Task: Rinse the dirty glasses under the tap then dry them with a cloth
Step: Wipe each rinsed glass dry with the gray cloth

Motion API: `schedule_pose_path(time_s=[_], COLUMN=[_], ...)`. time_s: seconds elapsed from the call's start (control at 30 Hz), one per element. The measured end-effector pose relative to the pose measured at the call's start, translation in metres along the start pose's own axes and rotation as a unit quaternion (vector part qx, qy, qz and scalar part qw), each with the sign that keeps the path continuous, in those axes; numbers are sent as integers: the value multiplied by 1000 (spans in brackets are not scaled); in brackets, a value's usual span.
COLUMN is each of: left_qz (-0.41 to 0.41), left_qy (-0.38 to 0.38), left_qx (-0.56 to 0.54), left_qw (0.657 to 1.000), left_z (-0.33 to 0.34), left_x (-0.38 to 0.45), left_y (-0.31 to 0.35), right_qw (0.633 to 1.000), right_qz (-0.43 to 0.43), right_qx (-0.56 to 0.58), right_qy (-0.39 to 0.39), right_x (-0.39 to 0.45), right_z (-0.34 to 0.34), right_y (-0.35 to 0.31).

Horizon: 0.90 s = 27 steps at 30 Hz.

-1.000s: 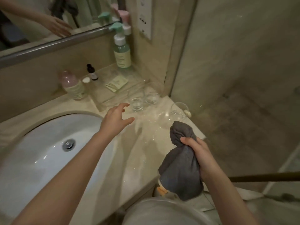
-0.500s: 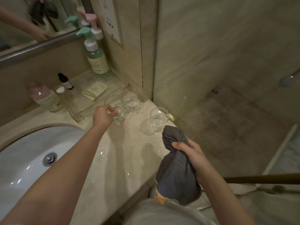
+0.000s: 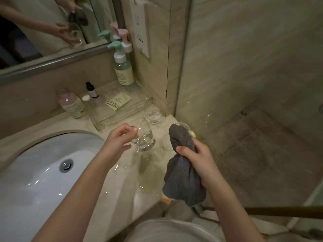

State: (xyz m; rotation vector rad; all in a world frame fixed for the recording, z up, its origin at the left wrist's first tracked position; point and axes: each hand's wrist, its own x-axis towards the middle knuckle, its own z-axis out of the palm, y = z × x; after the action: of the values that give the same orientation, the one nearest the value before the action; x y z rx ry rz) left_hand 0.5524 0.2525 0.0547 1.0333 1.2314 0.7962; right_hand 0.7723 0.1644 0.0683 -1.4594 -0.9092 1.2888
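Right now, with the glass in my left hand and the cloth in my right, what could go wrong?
1. The left hand pinches the tilted glass only near its rim, and it looks wet, so it might slip onto the wet countertop.
2. Another glass stands near the counter's edge, right behind the gray cloth held by the right hand; a swing of the cloth could knock it off.
3. A third glass stands close behind the held one and could get clinked.

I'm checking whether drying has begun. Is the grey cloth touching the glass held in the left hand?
No, the grey cloth is bunched in the right hand, apart from the glass gripped by the left hand.
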Motion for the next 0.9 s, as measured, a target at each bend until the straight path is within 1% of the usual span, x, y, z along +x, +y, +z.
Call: schedule_pose_path(time_s=[0.07, 0.13, 0.17, 0.23, 0.27, 0.33, 0.43, 0.5, 0.6, 0.67, 0.7, 0.77, 0.83, 0.9], left_qz=[19, 55, 72, 103, 118, 155, 223, 243, 213, 195, 197, 213, 244, 274], left_qy=[-57, -94, -77, -3, 30, 59, 68, 60, 24, 31, 42, 79, 124, 155], left_qx=[-34, -87, -113, -136, -136, -114, -69, -83, -161, -180, -163, -89, -35, -11], left_qw=[998, 990, 988, 985, 983, 980, 970, 964, 963, 964, 966, 970, 961, 949], left_z=[4, 15, 25, 48, 59, 77, 86, 86, 87, 86, 86, 88, 88, 90], left_x=[-19, -35, -42, -51, -56, -65, -75, -77, -78, -80, -81, -87, -91, -99], left_y=[19, 33, 38, 45, 49, 59, 77, 87, 97, 100, 102, 107, 108, 108], right_qw=[997, 992, 990, 986, 982, 971, 958, 959, 959, 955, 953, 948, 947, 944], right_qz=[-55, -106, -126, -161, -185, -232, -272, -271, -250, -260, -267, -280, -287, -297], right_qx=[-54, -69, -60, -41, -41, -52, -37, 23, 118, 135, 137, 135, 124, 119], right_qy=[-4, -8, -4, 12, 19, 35, 84, 85, 55, 48, 51, 63, 73, 81], right_x=[2, 0, -2, -6, -8, -15, -21, -22, -24, -29, -32, -37, -39, -42], right_z=[7, 15, 18, 23, 26, 30, 36, 38, 38, 38, 39, 39, 39, 42], right_y=[-9, -19, -24, -34, -40, -48, -55, -62, -77, -83, -84, -86, -86, -86])
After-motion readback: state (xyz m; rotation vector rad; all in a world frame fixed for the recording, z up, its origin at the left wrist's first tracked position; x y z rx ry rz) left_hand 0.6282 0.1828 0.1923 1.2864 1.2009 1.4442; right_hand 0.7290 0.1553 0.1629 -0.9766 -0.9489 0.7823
